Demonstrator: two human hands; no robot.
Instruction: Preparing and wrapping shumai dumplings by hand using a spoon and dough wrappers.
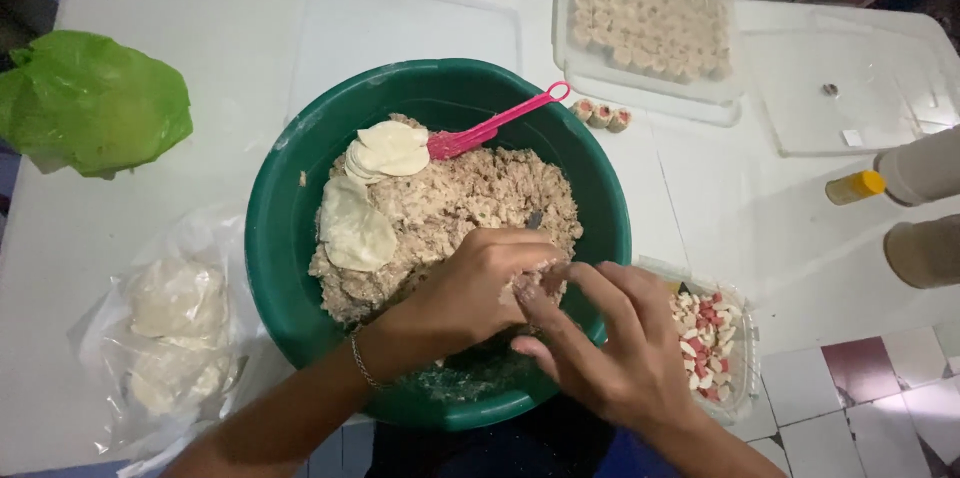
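Note:
A large green bowl (290, 188) holds pale minced filling (470, 198) with round dough wrappers (385, 150) lying on it and a pink spoon (500, 123) stuck in. My left hand (470, 288) is curled over the near right part of the filling, its fingers closed around a small portion that is mostly hidden. My right hand (610, 338) meets it from the right, fingers bent, fingertips touching the same small portion at the bowl's rim.
A clear tray of finished dumplings (650, 23) stands at the back, three loose dumplings (601, 115) beside it. A small tub of red and white bits (710, 338) sits right of the bowl. Green bag (90, 103) left, wrapper bag (175, 338) near left, bottles (900, 178) right.

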